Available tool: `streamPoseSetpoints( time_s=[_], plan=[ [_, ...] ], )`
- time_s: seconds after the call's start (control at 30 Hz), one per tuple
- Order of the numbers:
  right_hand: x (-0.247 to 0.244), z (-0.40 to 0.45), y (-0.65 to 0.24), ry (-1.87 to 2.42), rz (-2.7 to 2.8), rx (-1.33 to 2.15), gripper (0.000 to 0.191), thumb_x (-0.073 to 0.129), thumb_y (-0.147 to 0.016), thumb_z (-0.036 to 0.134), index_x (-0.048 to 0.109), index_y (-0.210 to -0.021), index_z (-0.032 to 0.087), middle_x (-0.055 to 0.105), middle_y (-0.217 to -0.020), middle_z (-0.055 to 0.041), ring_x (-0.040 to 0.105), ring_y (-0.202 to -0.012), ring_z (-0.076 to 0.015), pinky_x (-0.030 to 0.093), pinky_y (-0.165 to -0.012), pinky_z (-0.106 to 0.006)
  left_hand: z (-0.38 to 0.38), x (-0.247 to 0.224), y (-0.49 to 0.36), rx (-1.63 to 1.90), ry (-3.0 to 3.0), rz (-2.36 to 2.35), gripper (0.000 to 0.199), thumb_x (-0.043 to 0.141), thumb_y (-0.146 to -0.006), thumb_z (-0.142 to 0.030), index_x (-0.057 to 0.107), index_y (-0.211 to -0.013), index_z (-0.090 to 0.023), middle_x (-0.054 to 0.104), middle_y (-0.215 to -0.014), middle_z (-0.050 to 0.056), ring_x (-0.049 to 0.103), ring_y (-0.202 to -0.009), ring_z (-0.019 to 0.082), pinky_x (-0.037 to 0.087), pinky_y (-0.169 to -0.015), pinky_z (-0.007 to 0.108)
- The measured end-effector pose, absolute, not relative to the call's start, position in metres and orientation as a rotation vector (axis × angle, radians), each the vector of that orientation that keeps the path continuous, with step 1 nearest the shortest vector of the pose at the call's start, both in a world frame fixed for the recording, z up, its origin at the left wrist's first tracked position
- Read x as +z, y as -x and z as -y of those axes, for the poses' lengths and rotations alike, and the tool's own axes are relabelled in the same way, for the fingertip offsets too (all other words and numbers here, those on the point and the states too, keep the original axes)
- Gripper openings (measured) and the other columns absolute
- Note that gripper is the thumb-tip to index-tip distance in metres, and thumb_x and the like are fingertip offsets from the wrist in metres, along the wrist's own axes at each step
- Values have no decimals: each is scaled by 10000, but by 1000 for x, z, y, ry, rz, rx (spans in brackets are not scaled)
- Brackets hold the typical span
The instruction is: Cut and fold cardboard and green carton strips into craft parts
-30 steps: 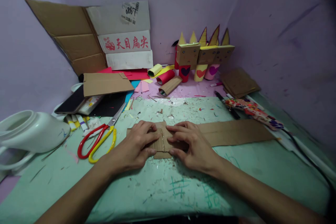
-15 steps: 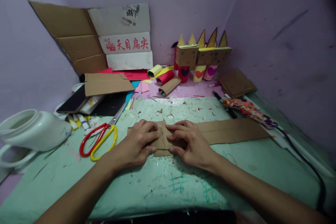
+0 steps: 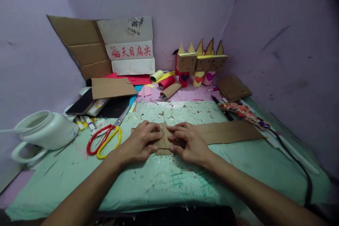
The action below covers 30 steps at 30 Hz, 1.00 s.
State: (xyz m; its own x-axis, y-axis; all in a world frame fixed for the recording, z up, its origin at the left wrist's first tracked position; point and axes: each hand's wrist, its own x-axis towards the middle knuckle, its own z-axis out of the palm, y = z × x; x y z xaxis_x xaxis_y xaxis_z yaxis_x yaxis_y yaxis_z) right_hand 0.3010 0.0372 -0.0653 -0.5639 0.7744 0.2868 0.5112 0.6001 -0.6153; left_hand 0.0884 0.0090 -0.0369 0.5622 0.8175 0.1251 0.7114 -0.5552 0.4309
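Note:
Small cardboard pieces (image 3: 164, 151) lie flat at the middle of the table, with a shiny line that looks like glue down a seam between my hands. My left hand (image 3: 143, 143) grips the left side, fingers bent on top and thumb at the near edge. On the other side my right hand (image 3: 188, 143) holds the cardboard the same way, its thumb close to the seam. Beneath or behind the right hand a long cardboard strip (image 3: 230, 132) stretches to the right; where it meets the small pieces is hidden.
Scissors (image 3: 108, 139) with red and yellow handles lie left of my hands, near a white pitcher (image 3: 53, 132). A patterned glue gun (image 3: 246, 114) with a black cord rests at right. Cardboard-headed figures (image 3: 186, 64) and paper tubes (image 3: 167, 82) stand or lie at the back.
The camera view has shifted slightly, so the surroundings sit a little differently in frame. Both hands keep their places on the cardboard.

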Motion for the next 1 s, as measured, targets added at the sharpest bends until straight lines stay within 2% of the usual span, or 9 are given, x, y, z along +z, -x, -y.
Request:
streamPoseSetpoints(
  time_s=[0.13, 0.3, 0.47, 0.57, 0.83, 1.0],
  plan=[
    [-65, -37, -301, 1020, 2280, 655, 231, 751, -620, 158, 712, -841, 212, 680, -1143, -51, 520, -1011, -258, 401, -899, -476, -10, -43, -85, 561, -2402, -1297, 280, 656, -728, -194, 626, -1006, -179, 566, -1108, 100, 487, -1015, 259, 422, -862, 435],
    [-67, -38, -301, 1016, 2275, 667, 232, 756, -609, 151, 708, -821, 231, 678, -1147, -40, 524, -1015, -270, 391, -894, -496, -13, -49, -83, 646, -2298, -1386, 361, 764, -630, -200, 628, -959, -136, 578, -1085, 115, 521, -1008, 255, 437, -877, 413],
    [-69, -39, -301, 1029, 2272, 677, 219, 761, -607, 172, 712, -814, 221, 679, -1150, -45, 513, -1027, -278, 386, -895, -488, -13, -46, -84, 570, -2318, -1338, 241, 740, -682, -243, 668, -895, -156, 579, -1003, 86, 505, -965, 247, 443, -823, 384],
    [-69, -39, -301, 1022, 2273, 663, 207, 759, -607, 162, 711, -800, 220, 679, -1153, -37, 515, -1024, -275, 388, -900, -482, -13, -43, -84, 540, -2358, -1301, 194, 706, -712, -242, 673, -888, -166, 558, -1022, 90, 486, -972, 252, 432, -823, 397],
    [-69, -39, -301, 1022, 2267, 641, 192, 755, -610, 152, 702, -782, 219, 689, -1127, -50, 533, -992, -270, 408, -881, -485, -13, -47, -82, 541, -2439, -1208, 172, 618, -784, -249, 664, -924, -163, 543, -1068, 104, 456, -995, 257, 410, -847, 418],
    [-70, -39, -301, 1011, 2264, 644, 198, 764, -606, 150, 701, -781, 219, 690, -1125, -47, 533, -1003, -263, 405, -893, -481, -7, -50, -84, 590, -2471, -1251, 259, 563, -816, -211, 626, -1056, -138, 541, -1112, 127, 446, -983, 264, 400, -853, 456]
  ],
)
